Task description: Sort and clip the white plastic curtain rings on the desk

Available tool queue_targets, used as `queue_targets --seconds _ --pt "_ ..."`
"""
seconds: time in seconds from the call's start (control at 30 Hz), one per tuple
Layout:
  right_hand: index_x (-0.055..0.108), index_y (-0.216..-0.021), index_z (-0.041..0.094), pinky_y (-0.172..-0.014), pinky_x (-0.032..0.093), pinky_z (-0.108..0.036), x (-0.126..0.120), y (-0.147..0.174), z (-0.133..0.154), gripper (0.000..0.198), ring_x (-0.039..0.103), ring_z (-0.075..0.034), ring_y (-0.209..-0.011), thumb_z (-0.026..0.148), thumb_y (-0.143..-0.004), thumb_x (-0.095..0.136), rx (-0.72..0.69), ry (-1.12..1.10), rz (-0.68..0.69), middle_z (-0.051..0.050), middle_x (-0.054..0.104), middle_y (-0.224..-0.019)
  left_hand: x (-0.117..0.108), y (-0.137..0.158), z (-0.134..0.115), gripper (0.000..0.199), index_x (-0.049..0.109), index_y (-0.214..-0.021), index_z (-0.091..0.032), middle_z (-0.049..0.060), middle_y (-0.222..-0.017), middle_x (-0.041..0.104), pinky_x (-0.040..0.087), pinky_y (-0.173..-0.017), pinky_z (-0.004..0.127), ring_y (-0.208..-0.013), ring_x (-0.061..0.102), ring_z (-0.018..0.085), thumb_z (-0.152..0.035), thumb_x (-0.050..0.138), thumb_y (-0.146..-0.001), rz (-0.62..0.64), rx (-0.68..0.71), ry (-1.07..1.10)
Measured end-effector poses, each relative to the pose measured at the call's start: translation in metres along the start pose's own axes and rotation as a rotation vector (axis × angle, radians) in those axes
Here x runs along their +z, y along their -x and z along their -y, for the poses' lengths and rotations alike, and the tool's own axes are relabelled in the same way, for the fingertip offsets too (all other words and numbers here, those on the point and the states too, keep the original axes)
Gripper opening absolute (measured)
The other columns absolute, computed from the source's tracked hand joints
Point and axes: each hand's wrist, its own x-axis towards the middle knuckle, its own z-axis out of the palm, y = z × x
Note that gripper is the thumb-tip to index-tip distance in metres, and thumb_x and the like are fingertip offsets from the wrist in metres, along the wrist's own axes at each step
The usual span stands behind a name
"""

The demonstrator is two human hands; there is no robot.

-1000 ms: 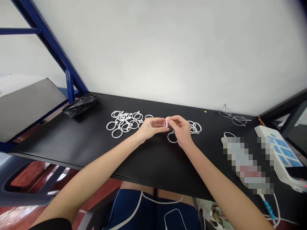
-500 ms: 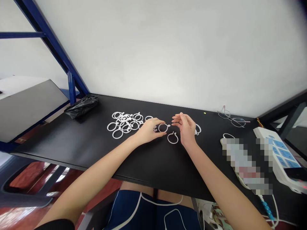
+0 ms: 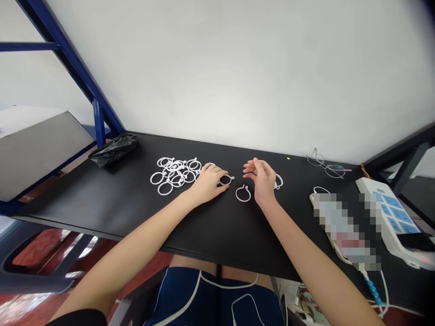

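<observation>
My left hand [image 3: 206,184] is low over the black table, thumb and fingers closed about a white ring [image 3: 230,183] with a small knob on its right side. The part of the ring near my palm is hidden. Just right of it lies another white ring [image 3: 243,201], its gap and two small ends facing away from me. My right hand [image 3: 262,180] is raised beside that ring, fingers apart and slightly bent, with nothing in it. Behind its wrist shows part of a white ring [image 3: 280,182]. Left of my left hand, a pile of white rings [image 3: 176,173] overlaps loosely.
A crumpled black plastic bag [image 3: 113,150] lies at the table's left back corner. On the right are glasses [image 3: 335,171], a blurred-out phone [image 3: 340,231] with a cable, and a white power strip [image 3: 390,217]. A white wall [image 3: 238,81] borders the table [image 3: 210,231] behind.
My left hand has shifted slightly left, and the ring at its fingers has moved left with it. My right hand has stayed nearly still. The whole view has shifted a little.
</observation>
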Motion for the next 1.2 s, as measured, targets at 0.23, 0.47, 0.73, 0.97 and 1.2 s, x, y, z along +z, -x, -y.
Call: queue_targets --seconds 0.23,0.47,0.73,0.97,1.2 --pt "0.065 -0.073 0.019 -0.047 0.051 -0.023 0.001 0.001 0.001 0.028 0.061 -0.012 -0.059 0.046 -0.076 0.069 -0.005 0.03 -0.011 -0.002 0.067 -0.07 -0.004 0.001 -0.01 0.023 0.067 -0.106 -0.018 0.009 -0.105 0.066 0.041 -0.095 0.041 -0.1 0.058 0.024 -0.03 0.06 -0.087 -0.037 0.096 0.093" --pt "0.065 -0.071 0.019 -0.045 0.05 -0.021 0.001 0.0 -0.001 0.026 0.059 -0.011 -0.057 0.044 -0.075 0.069 -0.004 0.018 -0.027 -0.002 0.067 -0.069 -0.003 0.008 -0.036 0.023 0.065 -0.105 -0.018 0.002 -0.072 0.063 0.04 -0.062 0.025 -0.067 0.059 0.016 -0.032 0.053 -0.092 0.284 0.212 0.11" --pt "0.064 -0.072 0.019 -0.045 0.05 -0.021 0.001 0.0 -0.004 0.025 0.06 -0.012 -0.057 0.043 -0.077 0.068 -0.007 0.051 -0.02 -0.001 0.067 -0.07 0.001 0.007 -0.033 0.015 0.057 -0.093 -0.019 0.003 -0.081 0.065 0.042 -0.064 0.026 -0.071 0.062 0.017 -0.025 0.043 -0.095 0.257 0.145 0.133" --pt "0.066 -0.076 0.019 -0.05 0.051 -0.021 -0.003 -0.001 -0.009 0.022 0.064 -0.013 -0.068 0.04 -0.074 0.072 -0.07 0.152 -0.018 -0.002 0.069 -0.075 -0.005 0.006 -0.032 0.014 0.051 -0.096 -0.02 0.0 -0.076 0.063 0.044 -0.063 0.024 -0.064 0.059 0.013 -0.029 0.04 -0.097 0.087 0.037 0.343" --pt "0.073 -0.076 0.017 -0.048 0.053 -0.024 0.002 0.005 -0.006 0.038 0.065 -0.016 -0.062 0.054 -0.073 0.07 0.198 0.11 0.204 -0.006 0.073 -0.077 -0.008 0.007 -0.032 0.012 0.05 -0.095 -0.019 0.004 -0.086 0.066 0.046 -0.067 0.025 -0.075 0.064 0.015 -0.028 0.042 -0.097 0.046 0.098 0.403"
